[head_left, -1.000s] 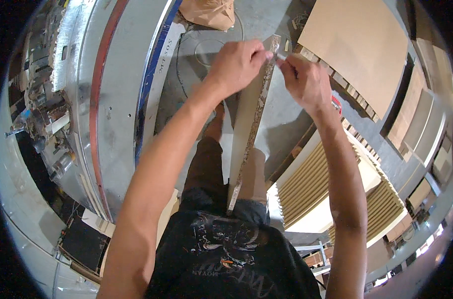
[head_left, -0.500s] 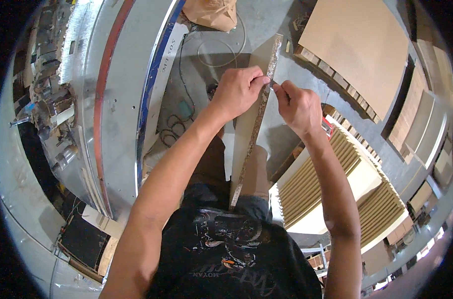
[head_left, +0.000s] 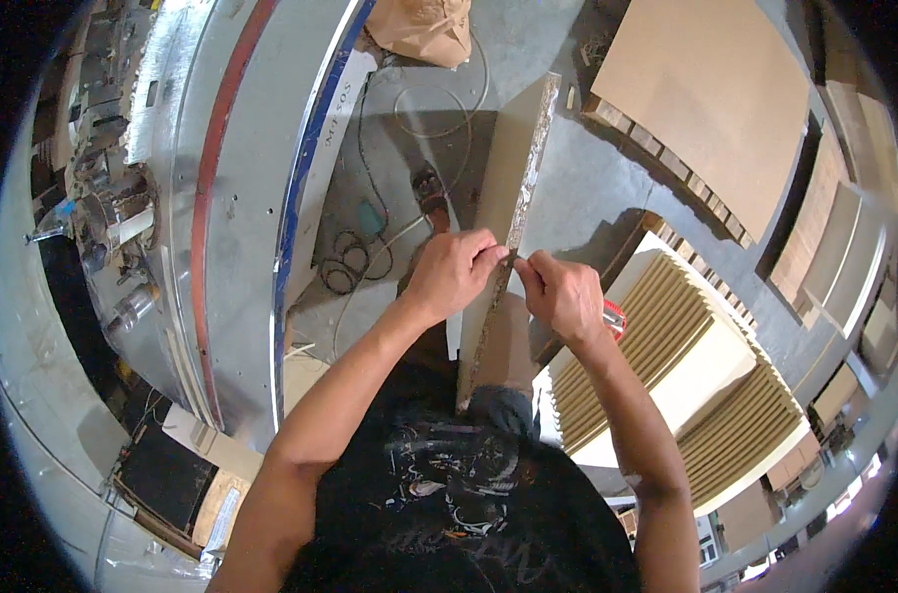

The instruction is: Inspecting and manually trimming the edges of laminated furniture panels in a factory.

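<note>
Both hands [head_left: 508,277] pinch a long board's [head_left: 513,188] rough edge (chipboard, pale-faced).

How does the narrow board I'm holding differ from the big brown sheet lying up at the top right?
The narrow board is a long slim strip, held on edge with its rough speckled edge facing up; the big brown sheet is wide and lies flat on a stack. The left hand and right hand pinch the board's edge; nothing touches the sheet. Both have plain tan faces.

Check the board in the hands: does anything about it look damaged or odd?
The long pale particleboard strip has a rough, mottled exposed edge, uncovered along its visible length. Left hand and right hand pinch that edge. Nothing else stands out.
</note>
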A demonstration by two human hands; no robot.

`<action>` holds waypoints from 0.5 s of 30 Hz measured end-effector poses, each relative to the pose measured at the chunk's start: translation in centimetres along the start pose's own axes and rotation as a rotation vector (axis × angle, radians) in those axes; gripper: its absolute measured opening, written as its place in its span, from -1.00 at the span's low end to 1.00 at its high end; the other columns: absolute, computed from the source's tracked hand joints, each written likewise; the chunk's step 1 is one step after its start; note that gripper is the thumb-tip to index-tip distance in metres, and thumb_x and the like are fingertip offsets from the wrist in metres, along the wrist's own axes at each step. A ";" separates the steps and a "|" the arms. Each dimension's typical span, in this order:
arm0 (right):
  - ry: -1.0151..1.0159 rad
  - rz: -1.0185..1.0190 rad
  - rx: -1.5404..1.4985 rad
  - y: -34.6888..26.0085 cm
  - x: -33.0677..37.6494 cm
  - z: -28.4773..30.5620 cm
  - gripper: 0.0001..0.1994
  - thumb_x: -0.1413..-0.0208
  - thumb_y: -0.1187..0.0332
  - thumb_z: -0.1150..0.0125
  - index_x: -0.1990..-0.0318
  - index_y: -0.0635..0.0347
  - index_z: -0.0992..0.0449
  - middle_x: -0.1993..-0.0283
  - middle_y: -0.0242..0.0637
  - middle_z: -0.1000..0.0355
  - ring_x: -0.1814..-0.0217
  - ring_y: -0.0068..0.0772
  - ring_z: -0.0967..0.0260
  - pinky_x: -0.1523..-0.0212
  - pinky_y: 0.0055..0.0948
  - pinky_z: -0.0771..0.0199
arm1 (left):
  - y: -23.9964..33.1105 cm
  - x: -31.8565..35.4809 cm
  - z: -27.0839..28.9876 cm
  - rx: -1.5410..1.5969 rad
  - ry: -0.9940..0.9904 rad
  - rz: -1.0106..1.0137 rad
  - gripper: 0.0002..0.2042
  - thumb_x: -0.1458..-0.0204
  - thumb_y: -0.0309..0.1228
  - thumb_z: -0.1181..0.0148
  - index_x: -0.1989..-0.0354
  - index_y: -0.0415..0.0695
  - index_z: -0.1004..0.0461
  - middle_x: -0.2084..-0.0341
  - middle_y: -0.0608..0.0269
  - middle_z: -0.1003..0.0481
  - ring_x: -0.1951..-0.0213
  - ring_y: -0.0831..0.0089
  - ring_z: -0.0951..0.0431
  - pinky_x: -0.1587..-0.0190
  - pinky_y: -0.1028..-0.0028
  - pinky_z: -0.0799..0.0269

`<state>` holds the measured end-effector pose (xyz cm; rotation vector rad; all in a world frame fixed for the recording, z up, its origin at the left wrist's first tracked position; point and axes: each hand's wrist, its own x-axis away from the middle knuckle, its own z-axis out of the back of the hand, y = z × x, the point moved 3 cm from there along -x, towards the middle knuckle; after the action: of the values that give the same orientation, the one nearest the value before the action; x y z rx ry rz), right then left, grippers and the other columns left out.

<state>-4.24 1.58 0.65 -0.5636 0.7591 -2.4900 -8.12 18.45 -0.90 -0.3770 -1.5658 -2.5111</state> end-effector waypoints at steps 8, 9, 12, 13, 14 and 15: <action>0.130 -0.039 -0.060 -1.6 -5.9 4.6 -0.78 -0.12 0.23 -0.18 0.44 0.19 -0.50 0.62 -0.02 -0.39 0.55 0.09 -0.39 0.53 -0.12 -0.37 | 3.2 -6.1 2.2 0.613 -0.074 0.133 -0.81 -0.19 -0.34 -0.15 0.32 -0.24 -0.51 0.47 0.41 -0.52 0.48 0.68 -0.44 0.38 0.61 -0.38; 0.131 -0.035 -0.059 -1.8 -6.3 4.9 -0.78 -0.12 0.23 -0.18 0.44 0.19 -0.50 0.62 -0.02 -0.39 0.55 0.09 -0.39 0.53 -0.12 -0.37 | 3.2 -6.3 1.8 0.612 -0.071 0.130 -0.81 -0.19 -0.34 -0.15 0.32 -0.24 -0.51 0.47 0.41 -0.52 0.48 0.68 -0.44 0.38 0.61 -0.38; 0.108 -0.094 -0.079 -1.9 -7.1 5.3 -0.80 -0.12 0.27 -0.17 0.42 0.20 -0.52 0.59 0.01 -0.39 0.52 0.12 -0.39 0.51 -0.12 -0.36 | 2.8 -6.5 1.7 0.764 0.070 0.198 -0.79 -0.15 -0.34 -0.17 0.43 -0.25 -0.52 0.65 0.33 -0.48 0.57 0.70 -0.41 0.51 0.56 -0.34; 0.098 -0.097 -0.066 -1.9 -7.5 5.3 -0.80 -0.13 0.27 -0.17 0.42 0.20 -0.53 0.58 0.01 -0.40 0.53 0.11 -0.39 0.51 -0.13 -0.36 | 2.6 -6.5 1.9 0.694 0.045 0.212 -0.78 -0.18 -0.33 -0.15 0.40 -0.24 -0.50 0.60 0.33 -0.49 0.54 0.68 -0.43 0.45 0.59 -0.37; 0.088 -0.105 -0.050 -1.7 -7.7 5.3 -0.80 -0.13 0.27 -0.16 0.42 0.20 -0.53 0.57 0.00 -0.41 0.53 0.11 -0.38 0.51 -0.13 -0.36 | 2.6 -6.6 1.9 0.627 0.013 0.225 -0.77 -0.21 -0.32 -0.12 0.38 -0.24 -0.49 0.55 0.33 -0.50 0.50 0.66 -0.45 0.39 0.62 -0.39; 0.086 -0.107 -0.049 -1.3 -8.0 5.2 -0.80 -0.13 0.27 -0.16 0.42 0.20 -0.53 0.57 0.00 -0.41 0.53 0.11 -0.38 0.51 -0.13 -0.36 | 2.2 -6.7 2.1 0.629 0.012 0.227 -0.77 -0.21 -0.32 -0.12 0.38 -0.24 -0.49 0.55 0.33 -0.50 0.50 0.66 -0.45 0.39 0.62 -0.39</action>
<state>4.40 4.76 3.40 -0.5304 0.8457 -2.6144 -0.86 19.34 -0.14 -0.4110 -2.0534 -1.7321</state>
